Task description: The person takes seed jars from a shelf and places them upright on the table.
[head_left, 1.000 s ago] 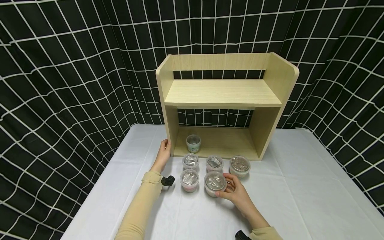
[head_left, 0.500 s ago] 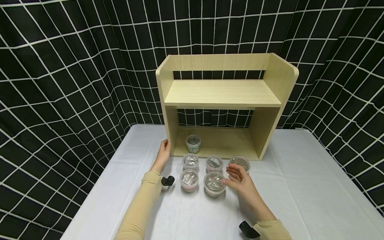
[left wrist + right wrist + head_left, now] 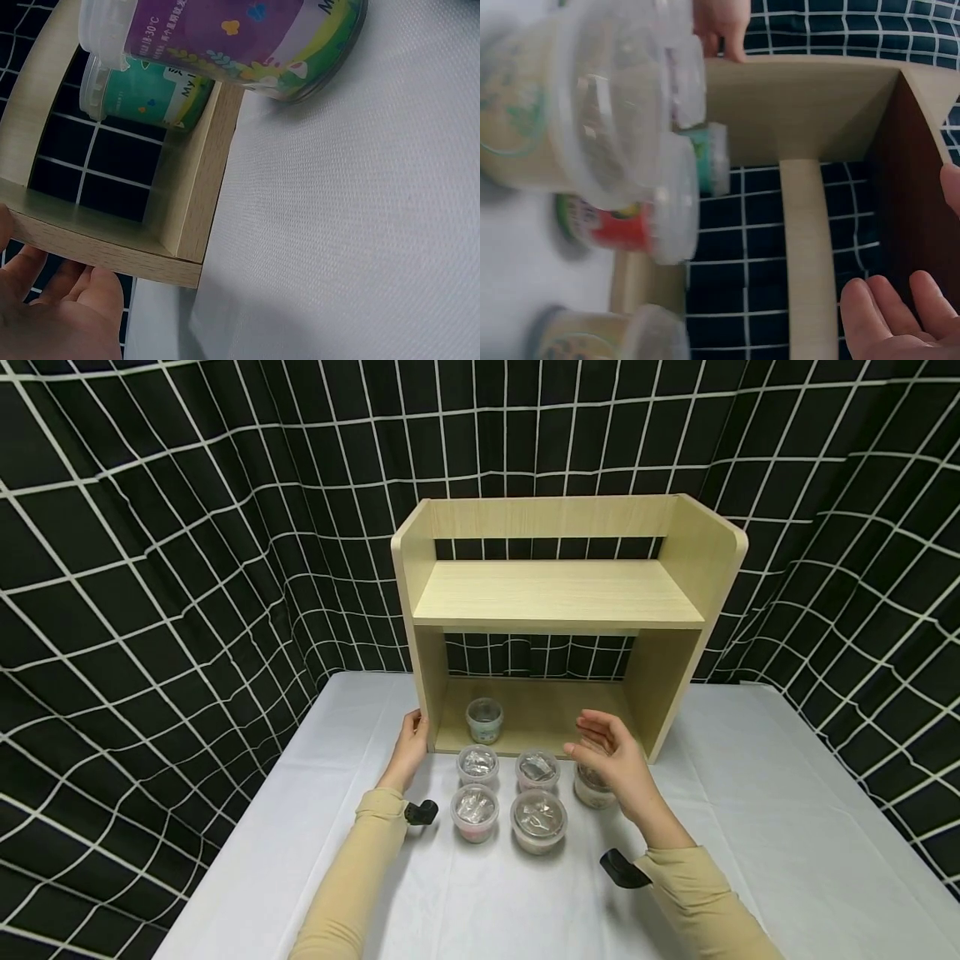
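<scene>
My left hand (image 3: 407,750) grips the left side panel of the wooden shelf (image 3: 555,596); in the left wrist view its fingers (image 3: 101,296) lie behind the board. My right hand (image 3: 618,768) hangs in the air, fingers loosely bent and holding nothing, partly hiding a lidded plastic tub (image 3: 592,791). A turquoise-labelled tub (image 3: 484,727) stands on the lower board at the left. Lidded tubs stand on the table in front: a back-left tub (image 3: 477,763), a middle tub (image 3: 537,768), a front-left tub (image 3: 474,812) and a front-middle tub (image 3: 538,821).
A white cloth (image 3: 772,835) covers the table. Black curtains with a white grid (image 3: 187,593) surround it at the back and sides. The shelf has an upper board (image 3: 558,622) above the lower compartment, and a right side panel (image 3: 663,685).
My right hand has let go of the front-middle tub, then moved up and to the right toward the shelf. The left hand stays on the side panel.
</scene>
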`<action>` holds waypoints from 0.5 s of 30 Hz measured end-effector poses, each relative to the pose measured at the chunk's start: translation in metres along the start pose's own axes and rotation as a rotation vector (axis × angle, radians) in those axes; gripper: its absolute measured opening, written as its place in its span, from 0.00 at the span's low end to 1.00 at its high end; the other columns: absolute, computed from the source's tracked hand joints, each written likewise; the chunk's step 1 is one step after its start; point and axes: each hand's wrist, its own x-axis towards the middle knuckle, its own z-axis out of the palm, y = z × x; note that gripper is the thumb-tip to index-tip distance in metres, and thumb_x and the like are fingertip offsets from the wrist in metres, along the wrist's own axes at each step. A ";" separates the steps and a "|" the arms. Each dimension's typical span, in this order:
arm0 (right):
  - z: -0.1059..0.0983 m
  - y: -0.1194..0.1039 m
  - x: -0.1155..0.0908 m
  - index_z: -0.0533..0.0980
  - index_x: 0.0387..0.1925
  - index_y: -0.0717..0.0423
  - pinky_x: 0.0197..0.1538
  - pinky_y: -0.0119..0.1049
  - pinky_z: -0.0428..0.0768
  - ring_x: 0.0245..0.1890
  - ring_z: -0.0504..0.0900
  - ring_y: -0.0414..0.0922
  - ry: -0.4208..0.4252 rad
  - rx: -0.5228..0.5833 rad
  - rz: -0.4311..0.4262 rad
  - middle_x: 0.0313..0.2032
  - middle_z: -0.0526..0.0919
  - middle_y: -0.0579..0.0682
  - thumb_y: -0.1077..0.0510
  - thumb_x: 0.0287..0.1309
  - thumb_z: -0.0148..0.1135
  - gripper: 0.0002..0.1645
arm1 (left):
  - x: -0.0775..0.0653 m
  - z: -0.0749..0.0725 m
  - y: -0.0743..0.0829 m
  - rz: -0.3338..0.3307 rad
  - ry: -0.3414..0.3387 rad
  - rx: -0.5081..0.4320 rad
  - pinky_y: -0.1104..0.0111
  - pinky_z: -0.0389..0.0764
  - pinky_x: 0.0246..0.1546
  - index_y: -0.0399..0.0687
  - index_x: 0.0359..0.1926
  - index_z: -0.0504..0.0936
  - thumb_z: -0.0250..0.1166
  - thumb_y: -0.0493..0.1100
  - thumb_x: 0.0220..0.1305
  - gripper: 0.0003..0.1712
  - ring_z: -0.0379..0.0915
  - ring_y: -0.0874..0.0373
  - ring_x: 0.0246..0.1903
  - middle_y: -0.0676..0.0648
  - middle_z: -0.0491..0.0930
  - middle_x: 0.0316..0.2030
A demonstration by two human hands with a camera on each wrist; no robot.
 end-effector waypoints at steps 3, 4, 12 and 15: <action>0.000 -0.005 0.007 0.59 0.61 0.64 0.61 0.35 0.63 0.58 0.66 0.49 0.002 -0.015 -0.020 0.57 0.66 0.58 0.64 0.54 0.65 0.36 | 0.000 0.000 0.000 -0.002 -0.002 0.003 0.51 0.58 0.59 0.37 0.66 0.55 0.40 0.48 0.75 0.26 0.51 0.42 0.62 0.34 0.58 0.62; 0.000 -0.006 0.009 0.60 0.61 0.64 0.62 0.36 0.63 0.59 0.65 0.50 0.002 -0.024 -0.020 0.57 0.66 0.58 0.63 0.54 0.66 0.36 | 0.000 0.000 0.000 -0.001 -0.003 0.004 0.51 0.58 0.59 0.37 0.66 0.55 0.40 0.48 0.75 0.26 0.52 0.42 0.62 0.34 0.58 0.62; 0.009 -0.012 0.029 0.60 0.62 0.61 0.63 0.39 0.61 0.62 0.63 0.49 0.007 -0.025 0.007 0.58 0.65 0.57 0.58 0.54 0.67 0.38 | 0.000 0.000 0.000 -0.007 0.003 0.006 0.50 0.60 0.58 0.36 0.66 0.55 0.41 0.48 0.74 0.27 0.53 0.41 0.61 0.34 0.59 0.61; 0.012 -0.014 0.034 0.59 0.63 0.61 0.62 0.39 0.61 0.62 0.62 0.49 -0.002 -0.020 0.012 0.59 0.64 0.57 0.57 0.54 0.67 0.39 | 0.000 0.001 0.000 -0.008 0.000 0.008 0.50 0.59 0.59 0.36 0.66 0.55 0.40 0.48 0.74 0.27 0.53 0.41 0.62 0.34 0.59 0.61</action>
